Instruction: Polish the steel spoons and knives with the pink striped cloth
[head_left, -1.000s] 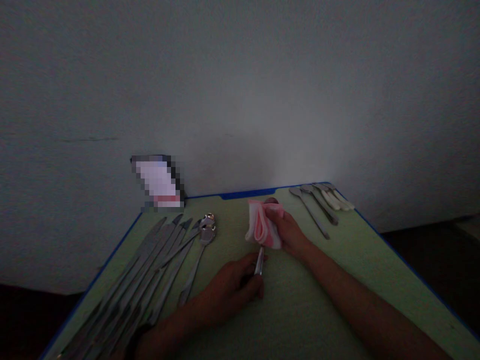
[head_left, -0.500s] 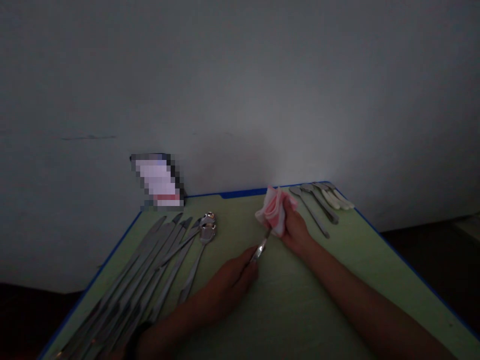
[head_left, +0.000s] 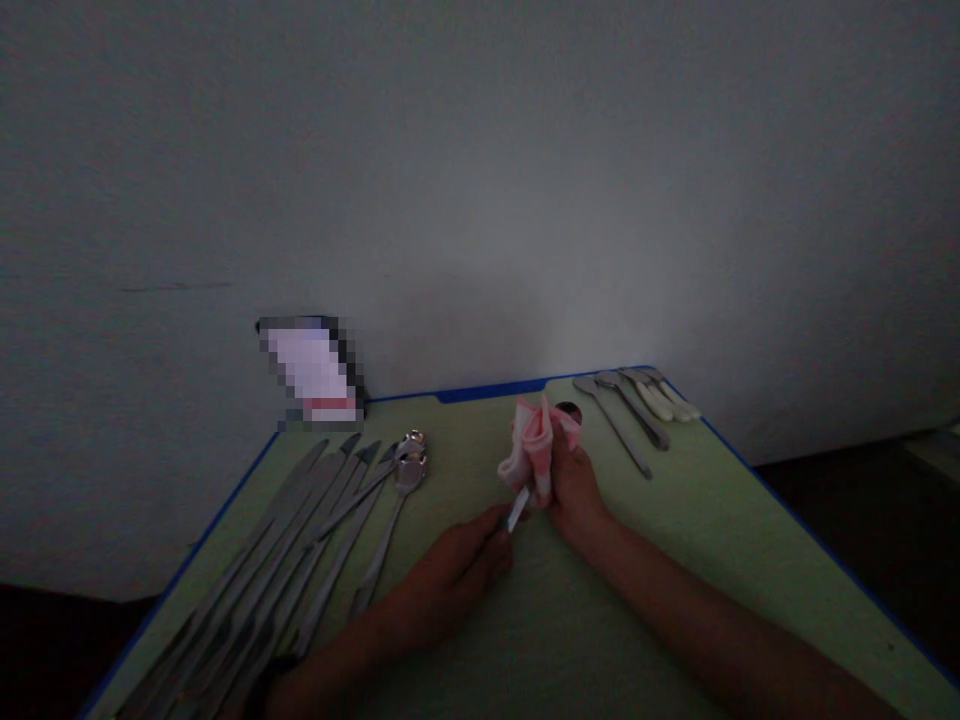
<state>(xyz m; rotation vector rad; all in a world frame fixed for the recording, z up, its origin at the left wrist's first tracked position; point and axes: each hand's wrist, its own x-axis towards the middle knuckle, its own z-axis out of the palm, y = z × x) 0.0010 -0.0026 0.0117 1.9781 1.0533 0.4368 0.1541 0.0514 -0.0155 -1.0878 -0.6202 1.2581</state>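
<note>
Over the middle of the table, my left hand (head_left: 465, 560) is closed around the handle end of a metal spoon (head_left: 517, 509). My right hand (head_left: 579, 492) grips a pink and white cloth (head_left: 535, 445) that is wrapped about the spoon's middle. Just past the cloth, the rounded dark tip of the spoon's bowl shows; the stretch in between is hidden. To the left of my left hand lie two spoons with shiny bowls, the nearer spoon (head_left: 410, 472) pointing away from me, beside a row of several table knives (head_left: 281, 540).
A phone with a blurred screen (head_left: 311, 365) leans on the wall at the back left. Several spoons (head_left: 615, 425) lie at the back right, some with white handles (head_left: 660, 400). The green tabletop (head_left: 712, 520) has a blue edge and meets the grey wall (head_left: 480, 200).
The cloth and my right hand have come slightly nearer to my left hand, along the spoon. The tip of its bowl now shows beyond the cloth.
</note>
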